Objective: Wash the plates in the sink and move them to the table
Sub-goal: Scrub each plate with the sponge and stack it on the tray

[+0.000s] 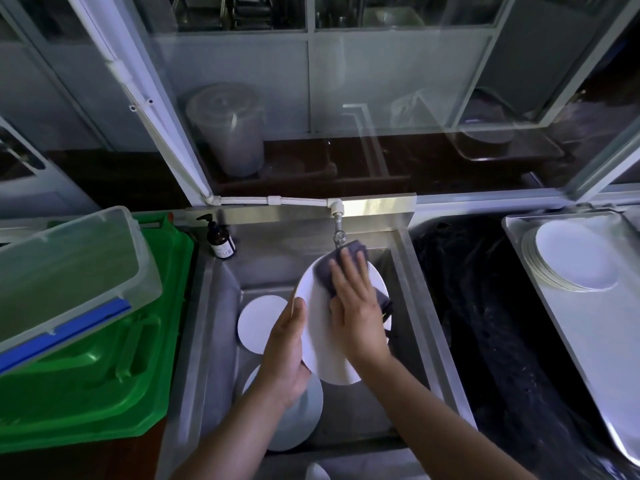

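Fingers (pixel 349 271) of my right hand (pixel 356 306) press flat on a grey cloth (pixel 346 258); my left hand (pixel 287 351) grips the white plate (pixel 322 327); bottle (pixel 221 240) label unreadable.

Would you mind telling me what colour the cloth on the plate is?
Dark grey cloth, pressed on the white plate by the right hand; head view.

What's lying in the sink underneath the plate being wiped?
Under the held plate, two more white plates lie in the steel sink. The left hand and forearm cover part of the nearer one; the sink floor beneath is hidden.
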`<state>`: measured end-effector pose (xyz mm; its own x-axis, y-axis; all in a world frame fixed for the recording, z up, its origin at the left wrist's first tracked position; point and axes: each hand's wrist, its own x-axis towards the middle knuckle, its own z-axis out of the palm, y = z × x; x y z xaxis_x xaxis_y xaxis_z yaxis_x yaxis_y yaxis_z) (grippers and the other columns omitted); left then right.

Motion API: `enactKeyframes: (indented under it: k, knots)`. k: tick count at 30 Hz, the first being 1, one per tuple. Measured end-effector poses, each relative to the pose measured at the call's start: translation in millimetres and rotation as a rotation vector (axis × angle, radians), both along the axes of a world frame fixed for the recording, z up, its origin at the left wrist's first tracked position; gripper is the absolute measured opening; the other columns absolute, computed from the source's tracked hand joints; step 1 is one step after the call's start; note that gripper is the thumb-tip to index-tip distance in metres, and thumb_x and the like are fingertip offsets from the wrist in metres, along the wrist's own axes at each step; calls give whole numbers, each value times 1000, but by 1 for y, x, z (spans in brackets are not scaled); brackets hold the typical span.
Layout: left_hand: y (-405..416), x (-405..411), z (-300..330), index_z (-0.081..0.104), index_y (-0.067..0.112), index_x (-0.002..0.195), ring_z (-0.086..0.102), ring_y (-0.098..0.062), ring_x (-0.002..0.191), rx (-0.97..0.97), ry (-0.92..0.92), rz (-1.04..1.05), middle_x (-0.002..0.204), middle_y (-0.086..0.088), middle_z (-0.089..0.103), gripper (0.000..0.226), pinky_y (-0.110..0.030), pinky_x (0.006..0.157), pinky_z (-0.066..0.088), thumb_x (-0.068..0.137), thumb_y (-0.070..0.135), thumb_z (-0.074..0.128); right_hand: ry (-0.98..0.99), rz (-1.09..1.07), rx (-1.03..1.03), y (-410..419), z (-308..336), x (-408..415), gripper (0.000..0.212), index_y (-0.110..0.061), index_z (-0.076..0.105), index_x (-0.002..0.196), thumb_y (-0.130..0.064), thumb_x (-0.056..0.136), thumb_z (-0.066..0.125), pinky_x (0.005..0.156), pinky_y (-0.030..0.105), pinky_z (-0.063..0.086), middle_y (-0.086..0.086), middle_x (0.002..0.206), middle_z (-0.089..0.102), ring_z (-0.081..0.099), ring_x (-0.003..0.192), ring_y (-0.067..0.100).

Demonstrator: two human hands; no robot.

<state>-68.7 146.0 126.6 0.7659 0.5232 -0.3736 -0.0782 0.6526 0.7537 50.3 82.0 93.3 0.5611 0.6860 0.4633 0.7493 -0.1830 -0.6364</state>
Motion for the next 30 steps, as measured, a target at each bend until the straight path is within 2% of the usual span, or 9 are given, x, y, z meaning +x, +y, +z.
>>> enactKeyframes:
  k: [3, 5, 8, 12, 17, 22, 26, 28, 30]
  knots:
    - [0, -1, 2, 53, 8, 145, 58, -26, 134, -3, 38, 72, 142, -14, 62, 52, -47, 116, 40, 104, 40, 52, -78, 141, -22, -5, -1, -21, 51, -10, 46, 150, -4, 100, 57, 124, 45, 22, 4, 164, 31, 16, 155, 30]
    - [0, -3, -1, 54, 8, 144, 57, -27, 134, -39, 59, 73, 141, -14, 62, 52, -48, 117, 39, 102, 38, 46, -54, 192, -66, -9, -2, -21, 50, -10, 47, 150, -6, 101, 55, 124, 48, 24, 4, 164, 31, 14, 156, 28]
    - [1, -8, -3, 54, 14, 145, 60, -27, 131, -151, 82, 47, 140, -14, 63, 58, -43, 103, 54, 103, 50, 37, -114, 350, -219, -18, 5, -1, 51, -15, 44, 153, -23, 102, 48, 123, 53, 24, 3, 165, 27, 9, 156, 27]
    - [1, -14, -1, 57, 17, 141, 66, -28, 122, -260, 62, -9, 136, -15, 66, 59, -39, 90, 61, 105, 55, 30, -301, 511, -319, -31, 18, 21, 68, -23, 38, 156, -38, 94, 60, 125, 55, 12, 0, 167, 22, 7, 157, 24]
    - [-10, -14, -3, 51, 12, 147, 59, -31, 131, -246, 72, 5, 141, -17, 61, 64, -45, 104, 54, 100, 54, 41, -101, 356, -94, -36, 1, 3, 56, -8, 52, 146, -25, 95, 68, 121, 54, 27, 6, 161, 36, 20, 154, 31]
    - [-18, -8, 0, 52, 12, 147, 58, -33, 132, -135, 34, 60, 143, -17, 60, 81, -53, 109, 48, 85, 63, 66, 278, -214, -106, -27, 1, -1, 57, -20, 46, 151, -45, 100, 44, 124, 48, 24, -14, 162, 26, 6, 156, 8]
    - [-16, 0, 3, 47, 8, 150, 48, -31, 142, -38, -9, 58, 151, -17, 52, 74, -55, 123, 28, 93, 53, 65, 132, 6, 26, -22, 14, -44, 57, -5, 43, 151, -29, 101, 54, 125, 49, 18, 6, 163, 30, 13, 156, 26]
    - [-13, -2, 6, 46, 7, 150, 46, -29, 144, -13, -33, 56, 152, -16, 51, 76, -51, 124, 26, 92, 52, 67, -39, 150, 42, -28, 15, -37, 54, -1, 46, 148, -23, 100, 58, 123, 52, 22, 12, 161, 35, 19, 154, 35]
    - [-14, -3, 13, 47, 8, 150, 49, -30, 141, 10, -52, 37, 151, -15, 53, 83, -54, 122, 30, 87, 58, 70, -68, 130, 35, -29, 8, -11, 51, -3, 48, 147, -21, 101, 58, 122, 55, 25, 9, 161, 35, 19, 154, 33]
